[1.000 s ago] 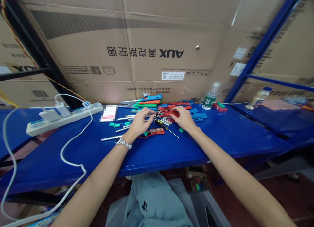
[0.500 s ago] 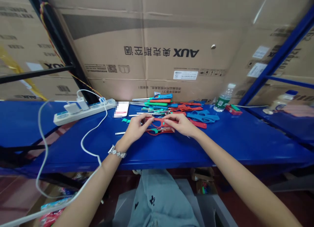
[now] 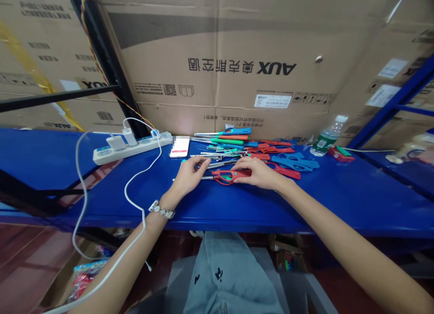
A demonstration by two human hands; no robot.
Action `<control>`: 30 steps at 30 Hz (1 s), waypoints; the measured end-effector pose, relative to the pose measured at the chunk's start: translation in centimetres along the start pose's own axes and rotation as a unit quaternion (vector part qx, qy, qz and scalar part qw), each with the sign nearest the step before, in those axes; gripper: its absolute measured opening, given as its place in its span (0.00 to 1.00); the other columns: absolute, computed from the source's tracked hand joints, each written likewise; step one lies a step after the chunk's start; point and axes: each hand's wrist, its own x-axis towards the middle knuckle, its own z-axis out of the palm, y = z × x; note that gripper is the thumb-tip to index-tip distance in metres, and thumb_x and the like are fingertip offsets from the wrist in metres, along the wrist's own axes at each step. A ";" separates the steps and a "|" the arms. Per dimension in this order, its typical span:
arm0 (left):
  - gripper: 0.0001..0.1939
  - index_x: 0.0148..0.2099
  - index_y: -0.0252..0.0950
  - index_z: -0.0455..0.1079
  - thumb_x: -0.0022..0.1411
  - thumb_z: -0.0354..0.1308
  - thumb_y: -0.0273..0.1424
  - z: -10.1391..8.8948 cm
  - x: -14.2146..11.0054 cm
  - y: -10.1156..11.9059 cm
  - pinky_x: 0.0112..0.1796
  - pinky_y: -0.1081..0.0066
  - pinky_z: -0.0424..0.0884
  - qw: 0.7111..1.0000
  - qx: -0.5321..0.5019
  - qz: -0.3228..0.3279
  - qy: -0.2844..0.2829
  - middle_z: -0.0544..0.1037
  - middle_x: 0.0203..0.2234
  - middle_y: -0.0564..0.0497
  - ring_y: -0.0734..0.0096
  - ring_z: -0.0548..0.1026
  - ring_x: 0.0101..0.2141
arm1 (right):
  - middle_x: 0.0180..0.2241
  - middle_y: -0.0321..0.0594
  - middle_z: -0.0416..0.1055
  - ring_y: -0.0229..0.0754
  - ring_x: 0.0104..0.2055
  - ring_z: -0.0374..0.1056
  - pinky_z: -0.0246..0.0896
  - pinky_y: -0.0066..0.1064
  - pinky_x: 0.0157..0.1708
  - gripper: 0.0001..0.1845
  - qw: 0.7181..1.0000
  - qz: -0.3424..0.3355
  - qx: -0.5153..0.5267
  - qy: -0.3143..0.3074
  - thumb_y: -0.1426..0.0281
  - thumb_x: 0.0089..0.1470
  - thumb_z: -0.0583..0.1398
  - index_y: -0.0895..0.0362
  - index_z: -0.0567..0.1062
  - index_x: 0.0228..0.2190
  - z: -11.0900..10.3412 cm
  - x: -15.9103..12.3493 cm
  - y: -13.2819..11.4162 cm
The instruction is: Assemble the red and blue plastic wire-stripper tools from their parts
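Note:
A red long-necked lighter lies near the middle of the blue table, its metal tube pointing left and a bit of green showing at its trigger opening. My right hand grips its handle, fingers above and thumb along the near side. Beside the tube is my left hand, thumb and forefinger curved with nothing visible between them; its other fingers are hidden. Behind the hands lie several lighters with metal tubes, among them a green lighter and a blue one. Blue handle shells and a red handle piece rest to the right.
A white power strip with plugs and a trailing white cable is at left, near a phone. At right stand a water bottle and a small red item. A large cardboard box backs the table.
The red handle shell that both hands held up is now down on the lighter. My left hand has let go and moved slightly aside. The view has shifted, so the scene sits further right.

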 end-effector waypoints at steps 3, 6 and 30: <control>0.19 0.42 0.36 0.77 0.70 0.54 0.47 0.1 -0.1 -0.5 0.35 0.66 0.73 1.000 0.006 0.010 -0.009 0.83 0.37 0.46 0.61 0.79 0.37 | 0.47 0.44 0.77 0.51 0.52 0.71 0.61 0.47 0.55 0.14 0.999 0.015 -0.020 -0.032 0.65 0.54 0.71 0.52 0.82 0.44 -0.1 0.3 0.1; 0.17 0.41 0.36 0.76 0.69 0.55 0.44 0.4 -0.1 -0.8 0.35 0.65 0.73 0.999 0.006 0.017 -0.028 0.83 0.36 0.46 0.61 0.79 0.36 | 0.47 0.44 0.77 0.51 0.53 0.70 0.59 0.49 0.55 0.14 0.998 0.024 -0.035 -0.046 0.65 0.54 0.71 0.51 0.82 0.44 0.1 0.6 0.0; 0.23 0.45 0.41 0.79 0.55 0.71 0.50 1.7 0.4 0.4 0.43 0.58 0.74 0.976 0.128 0.108 -0.140 0.81 0.42 0.45 0.53 0.78 0.43 | 0.41 0.40 0.78 0.45 0.41 0.73 0.63 0.39 0.46 0.15 0.998 0.038 -0.013 -0.044 0.65 0.53 0.71 0.51 0.83 0.43 0.7 0.9 0.4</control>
